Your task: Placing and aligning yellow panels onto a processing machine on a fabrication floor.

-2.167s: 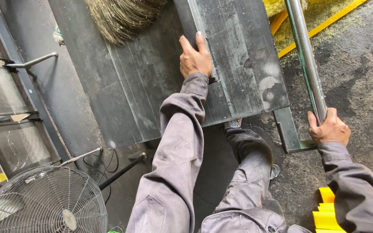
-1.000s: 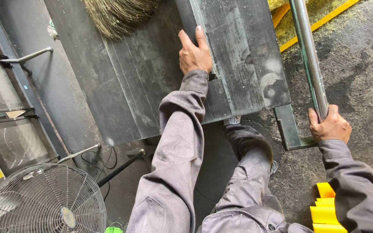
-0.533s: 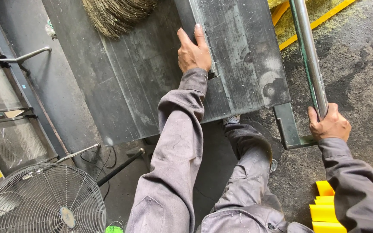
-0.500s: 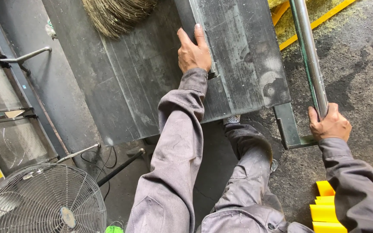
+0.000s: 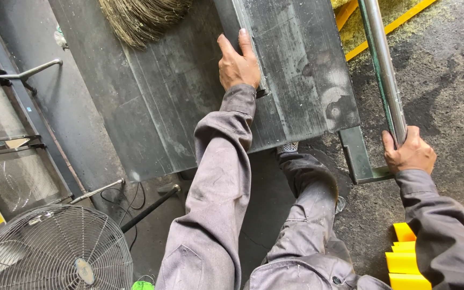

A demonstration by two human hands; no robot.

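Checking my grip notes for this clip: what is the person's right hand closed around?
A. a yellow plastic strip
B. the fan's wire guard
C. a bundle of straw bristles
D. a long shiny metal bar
D: the right hand is wrapped around the lower end of the long metal bar, while the left hand lies flat on the dark metal sheet.

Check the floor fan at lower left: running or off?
Off, as far as the picture shows: the floor fan has blades standing sharp behind its wire guard, with no spin blur. Whether it is plugged in cannot be told.
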